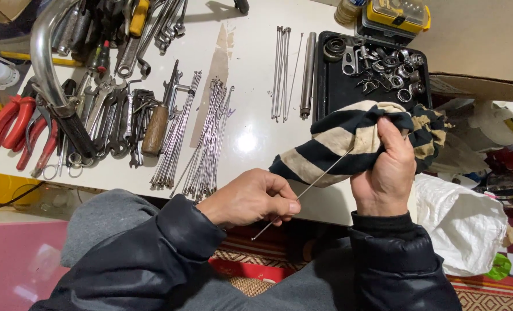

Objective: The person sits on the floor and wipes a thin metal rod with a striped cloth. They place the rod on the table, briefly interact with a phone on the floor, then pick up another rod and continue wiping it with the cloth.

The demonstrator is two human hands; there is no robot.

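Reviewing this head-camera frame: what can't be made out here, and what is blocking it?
- Far end of the thin metal spoke: wrapped inside the black-and-cream striped cloth gripped by the right hand.
- Its middle: covered by the left hand pinching it.
- Small metal rings and bearings in the black tray: too small to identify singly; the cloth hides the tray's near part.
- Yellow case and wrench pile: cut off by the top edge.

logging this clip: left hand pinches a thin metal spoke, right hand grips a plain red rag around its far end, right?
Not quite. In the head view the rag is black and cream striped, not plain red. The rest holds: the left hand pinches the thin metal spoke, and the right hand grips the rag around its far end.
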